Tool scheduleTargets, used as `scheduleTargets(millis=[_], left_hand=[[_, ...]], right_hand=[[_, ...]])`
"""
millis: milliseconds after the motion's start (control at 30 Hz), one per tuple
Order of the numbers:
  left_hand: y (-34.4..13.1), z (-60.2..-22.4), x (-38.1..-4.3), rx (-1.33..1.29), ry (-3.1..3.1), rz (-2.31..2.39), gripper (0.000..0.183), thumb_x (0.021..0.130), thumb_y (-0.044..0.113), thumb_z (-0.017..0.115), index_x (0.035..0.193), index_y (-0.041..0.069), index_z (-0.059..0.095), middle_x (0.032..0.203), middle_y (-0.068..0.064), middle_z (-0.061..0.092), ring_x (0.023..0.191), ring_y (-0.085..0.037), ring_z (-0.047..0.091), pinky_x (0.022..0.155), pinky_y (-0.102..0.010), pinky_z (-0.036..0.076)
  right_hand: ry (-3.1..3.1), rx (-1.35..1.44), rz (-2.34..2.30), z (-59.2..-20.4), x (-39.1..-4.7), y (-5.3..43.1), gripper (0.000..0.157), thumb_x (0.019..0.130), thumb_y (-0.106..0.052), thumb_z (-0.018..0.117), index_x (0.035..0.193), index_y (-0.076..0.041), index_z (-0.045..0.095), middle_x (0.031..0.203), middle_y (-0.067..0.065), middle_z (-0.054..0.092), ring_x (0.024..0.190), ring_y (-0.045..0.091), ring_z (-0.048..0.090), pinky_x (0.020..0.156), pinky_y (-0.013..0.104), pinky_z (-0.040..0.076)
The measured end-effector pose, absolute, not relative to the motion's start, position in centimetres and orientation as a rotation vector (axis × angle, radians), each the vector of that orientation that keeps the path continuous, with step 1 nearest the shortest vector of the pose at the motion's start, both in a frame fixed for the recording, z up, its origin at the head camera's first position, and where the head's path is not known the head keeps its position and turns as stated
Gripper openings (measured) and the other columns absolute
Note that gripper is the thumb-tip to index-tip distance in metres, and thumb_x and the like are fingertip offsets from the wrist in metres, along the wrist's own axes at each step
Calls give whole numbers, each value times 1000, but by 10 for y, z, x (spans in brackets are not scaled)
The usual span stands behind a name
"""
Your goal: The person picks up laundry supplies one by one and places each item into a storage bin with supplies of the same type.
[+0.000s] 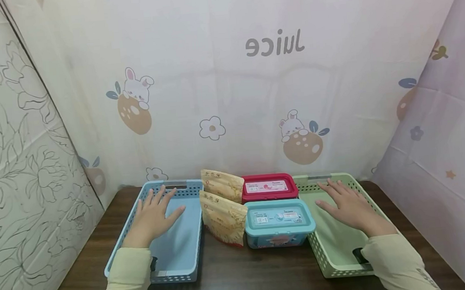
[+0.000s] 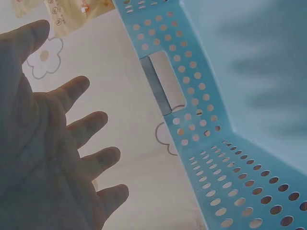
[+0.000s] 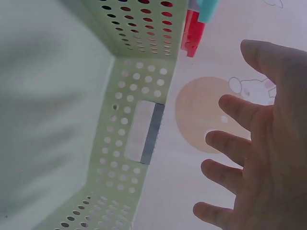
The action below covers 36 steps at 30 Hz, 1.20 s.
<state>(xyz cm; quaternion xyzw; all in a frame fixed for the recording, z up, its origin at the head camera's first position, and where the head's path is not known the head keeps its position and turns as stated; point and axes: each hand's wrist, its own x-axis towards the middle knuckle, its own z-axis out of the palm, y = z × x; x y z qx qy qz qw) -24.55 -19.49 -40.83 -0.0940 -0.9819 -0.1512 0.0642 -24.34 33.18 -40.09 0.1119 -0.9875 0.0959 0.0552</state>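
My left hand (image 1: 155, 218) hovers over the blue basket (image 1: 179, 249), its fingers spread and holding nothing. Over the green basket (image 1: 335, 250) is my right hand (image 1: 349, 206), fingers apart and likewise bare. Both baskets have perforated walls and no items inside. Between them stand two yellowish pouches (image 1: 224, 218), one behind the other, beside the blue basket. A blue-lidded box (image 1: 279, 223) sits in front of a red-lidded box (image 1: 269, 186), next to the green basket. In the left wrist view, the blue basket's handle slot lies beyond the fingertips.
Everything stands on a dark wooden table (image 1: 234, 277). A white curtain (image 1: 228, 95) printed with rabbits and fruit hangs right behind the baskets. Patterned cloth (image 1: 20, 157) closes off the left side, and another printed sheet (image 1: 441, 146) the right.
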Motion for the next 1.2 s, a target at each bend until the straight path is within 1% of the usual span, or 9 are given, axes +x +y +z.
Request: scheduleTargets(millis=[200,367,567,800,900,1000,1133,1200], left_hand=[[-194,-404,-243,-290,-2969,-450,79,97,68,42,157,17,35,162,-21,22,146,-51,9,112,-73,7],[-193,-398,-242,-299,-2963,-443,79,97,69,41,157,17,35,161,-22,23,146,-52,11,112,-73,6],[-192,-393,-239,-316,-2943,-448,80,98,68,41,156,14,38,161,-22,25,146,-52,13,111,-74,6],[-190,-388,-236,-349,-2944,-435,79,97,67,43,156,14,37,161,-21,25,146,-52,14,112,-72,7],[-188,-385,-234,-376,-2937,-419,77,97,64,47,155,14,38,160,-20,28,145,-51,18,112,-72,10],[-185,-383,-233,-398,-2915,-403,72,98,58,53,152,12,43,157,-21,34,144,-50,24,112,-71,14],[-182,-381,-230,-414,-2884,-397,65,97,54,58,147,11,51,153,-20,42,141,-46,34,112,-68,20],[-181,-381,-229,-425,-2865,-413,63,97,52,59,145,12,53,151,-20,44,139,-45,38,112,-67,24]], right_hand=[[-3000,349,300,-396,-239,330,76,99,-62,47,153,-9,39,156,30,29,141,54,22,107,77,15],[-2971,396,307,-387,-234,328,71,100,-57,49,152,-8,41,155,30,31,139,55,26,106,77,18],[-2962,416,300,-380,-232,324,71,100,-57,48,152,-9,42,154,30,32,139,55,27,105,78,18],[-2950,436,289,-376,-228,319,67,101,-54,51,151,-11,44,154,29,34,139,53,29,105,77,20],[-2953,436,299,-374,-226,317,66,100,-55,51,149,-11,46,153,28,36,139,52,30,106,77,19],[-2953,443,325,-373,-224,314,66,100,-55,51,148,-9,48,153,26,37,139,51,31,105,77,19],[-2937,478,355,-373,-222,311,65,100,-52,54,147,-7,49,152,26,39,137,52,35,104,75,25],[-2922,497,389,-373,-221,309,64,100,-49,56,146,-5,50,150,26,43,135,52,37,104,73,29]])
